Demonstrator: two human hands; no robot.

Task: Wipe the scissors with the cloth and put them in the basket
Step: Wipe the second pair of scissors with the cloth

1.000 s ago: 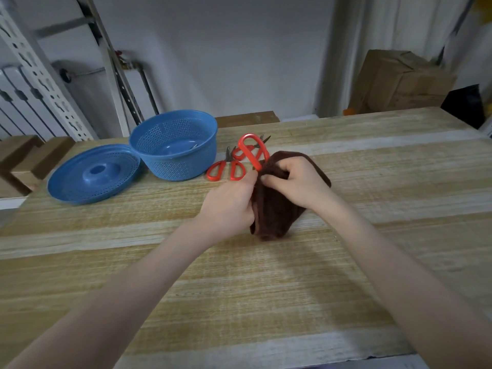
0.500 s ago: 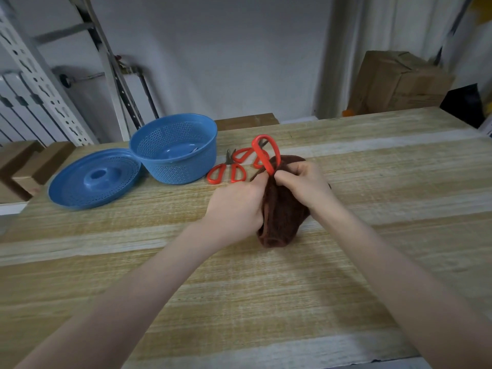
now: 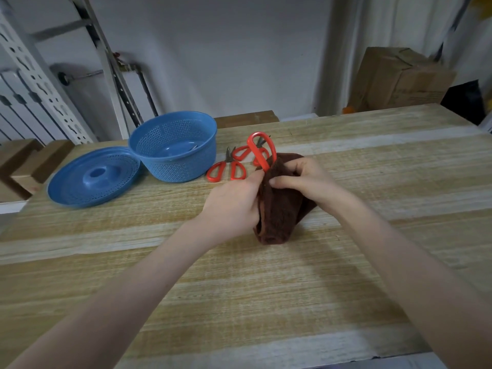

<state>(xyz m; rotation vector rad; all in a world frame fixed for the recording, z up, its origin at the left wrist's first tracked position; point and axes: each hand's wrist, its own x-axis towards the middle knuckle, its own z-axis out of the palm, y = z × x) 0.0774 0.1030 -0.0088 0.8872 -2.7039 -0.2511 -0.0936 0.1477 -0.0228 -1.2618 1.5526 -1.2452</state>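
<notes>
Head view, fuzzy brown cloth (image 3: 279, 209), red looped plastic scissors (image 3: 261, 150), perforated basket (image 3: 174, 146)

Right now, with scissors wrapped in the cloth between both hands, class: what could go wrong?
1. Blades hidden: the left hand and right hand grip the cloth round the held scissors, only a red handle showing, so a point may prick a palm.
2. The loose scissors lie near the basket; the cloth may drag them.

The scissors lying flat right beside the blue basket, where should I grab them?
By the red handle loops, from above on the near side: those scissors lie flat, loops toward you, blades pointing away.
</notes>
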